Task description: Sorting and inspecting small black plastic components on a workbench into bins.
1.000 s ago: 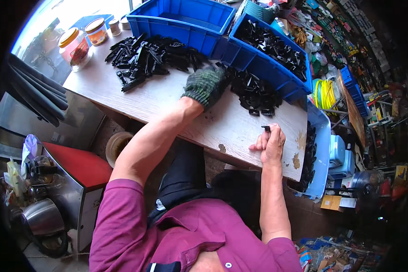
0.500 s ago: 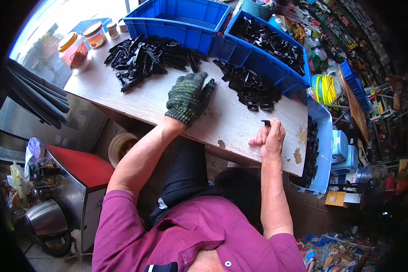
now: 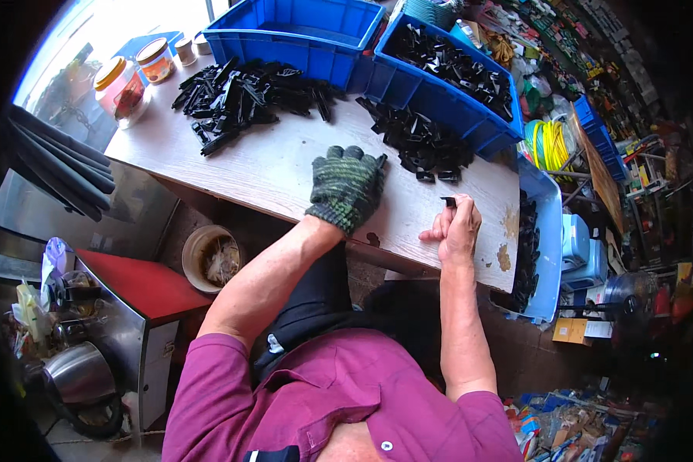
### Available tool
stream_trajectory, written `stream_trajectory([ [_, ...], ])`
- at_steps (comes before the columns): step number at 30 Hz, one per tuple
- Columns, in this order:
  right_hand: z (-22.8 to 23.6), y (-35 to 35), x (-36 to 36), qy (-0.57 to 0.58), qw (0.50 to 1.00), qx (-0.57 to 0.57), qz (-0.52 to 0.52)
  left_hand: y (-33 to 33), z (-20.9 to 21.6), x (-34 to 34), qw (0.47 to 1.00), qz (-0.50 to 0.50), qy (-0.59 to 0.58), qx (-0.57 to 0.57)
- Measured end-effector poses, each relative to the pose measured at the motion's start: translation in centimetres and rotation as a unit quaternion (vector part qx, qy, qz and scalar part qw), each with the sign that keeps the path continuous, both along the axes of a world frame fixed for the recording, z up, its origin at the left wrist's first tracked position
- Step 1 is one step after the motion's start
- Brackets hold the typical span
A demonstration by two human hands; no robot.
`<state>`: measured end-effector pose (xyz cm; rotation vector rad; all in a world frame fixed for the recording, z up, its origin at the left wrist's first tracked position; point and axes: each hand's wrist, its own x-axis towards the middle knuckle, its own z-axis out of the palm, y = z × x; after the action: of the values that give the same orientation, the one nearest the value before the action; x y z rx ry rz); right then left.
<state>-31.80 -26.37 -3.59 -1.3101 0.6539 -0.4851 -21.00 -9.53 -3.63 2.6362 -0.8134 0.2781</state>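
My left hand (image 3: 346, 185), in a green and black knitted glove, is over the middle of the table with its fingers curled. A long black plastic part (image 3: 381, 162) sticks out past the thumb side; most of it is hidden by the glove. My bare right hand (image 3: 456, 229) is near the table's right front, pinching a small black plastic piece (image 3: 448, 202). Beyond my left hand lies a heap of long black plastic parts (image 3: 242, 100). A second heap, of short black plastic pieces (image 3: 423, 146), lies beyond my right hand.
Two blue crates stand at the back: one with a bare inside (image 3: 292, 42), one filled with black pieces (image 3: 446, 88). Lidded jars (image 3: 119, 92) stand far left on the white table (image 3: 277, 165). A light blue tub (image 3: 543, 246) with black parts stands beyond its right edge.
My left hand has moved right and nearer to me with the long black part, away from the heap of long parts. My right hand has stayed nearly still, holding its small piece.
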Motion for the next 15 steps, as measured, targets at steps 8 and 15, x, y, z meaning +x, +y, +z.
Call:
stream_trajectory([
  [8, -0.4, -0.1, -0.1, -0.015, 1.0, 0.009, 0.001, 0.3, -1.2, -0.8, 0.995, -0.05, -0.013, -0.087],
  [15, -0.1, 0.5, 0.0, -0.016, 1.0, 0.0, 0.0, 0.3, -1.2, 0.4, 0.997, -0.01, -0.028, -0.076],
])
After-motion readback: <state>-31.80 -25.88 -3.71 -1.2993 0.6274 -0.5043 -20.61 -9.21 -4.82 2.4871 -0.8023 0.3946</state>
